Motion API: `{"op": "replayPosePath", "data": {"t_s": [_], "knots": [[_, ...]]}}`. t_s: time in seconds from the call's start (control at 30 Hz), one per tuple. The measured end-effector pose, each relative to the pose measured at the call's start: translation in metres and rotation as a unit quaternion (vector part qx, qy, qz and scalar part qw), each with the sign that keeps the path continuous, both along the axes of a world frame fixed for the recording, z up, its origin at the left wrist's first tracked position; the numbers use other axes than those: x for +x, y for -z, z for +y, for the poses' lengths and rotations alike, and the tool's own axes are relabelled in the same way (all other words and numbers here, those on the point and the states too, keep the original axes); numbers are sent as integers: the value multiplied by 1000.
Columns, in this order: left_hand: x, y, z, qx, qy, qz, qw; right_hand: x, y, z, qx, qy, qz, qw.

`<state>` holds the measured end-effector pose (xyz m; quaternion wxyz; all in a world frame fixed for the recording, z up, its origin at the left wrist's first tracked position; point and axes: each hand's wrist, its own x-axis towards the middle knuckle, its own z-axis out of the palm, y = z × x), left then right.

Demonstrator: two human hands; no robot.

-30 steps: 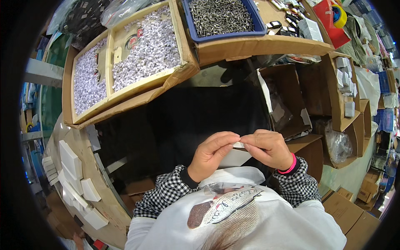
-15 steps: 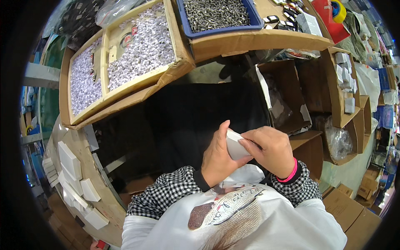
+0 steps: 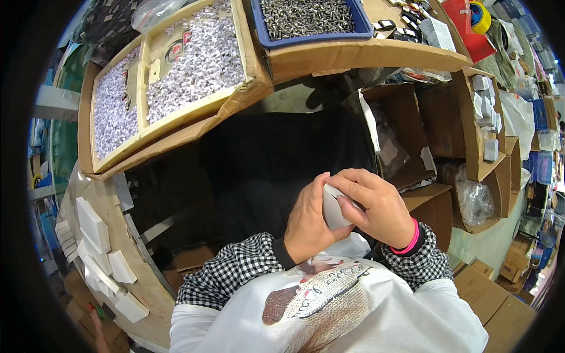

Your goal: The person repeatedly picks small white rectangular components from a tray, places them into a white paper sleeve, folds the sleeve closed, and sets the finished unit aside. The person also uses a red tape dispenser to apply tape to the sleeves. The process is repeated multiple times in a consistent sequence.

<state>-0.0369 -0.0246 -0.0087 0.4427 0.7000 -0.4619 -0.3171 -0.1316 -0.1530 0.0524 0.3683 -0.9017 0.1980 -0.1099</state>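
In front of my chest I hold a small white box point(image 3: 334, 213) between both hands. My left hand point(image 3: 307, 226) wraps its left side and underside, thumb toward me. From the right, my right hand point(image 3: 376, 206) closes over the box's top end, its fingers bent across the upper edge and the thumb pressed on the near face. The fingers hide part of the top, so I cannot tell whether a flap there is folded in.
Wooden trays point(image 3: 253, 88) of small whitish pieces and a blue bin point(image 3: 318, 42) of metal parts stand ahead. White boxes point(image 3: 93, 223) lie at left. Cardboard cartons point(image 3: 432, 117) line the right. Another person's arm point(image 3: 99, 329) shows at lower left.
My right hand has shifted left and up, its fingers now farther over the box's top. Another person's arm has come in at lower left.
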Motion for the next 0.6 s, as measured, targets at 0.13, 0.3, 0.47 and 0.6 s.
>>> {"op": "replayPosePath", "data": {"t_s": [0.13,0.3,0.47,0.6], "knots": [[-1,0,1,-11,-6,-42,999,-1,5,1,-17,-2,-17,1000],[1,0,0,42,-35,-30,998,4,16,2,-9,-27,-11,1000],[5,0,1,62,-38,-34,997,8,24,-1,-17,-46,-25,998],[9,3,5,44,-35,-5,998,6,29,-1,-80,-40,5,996]]}}
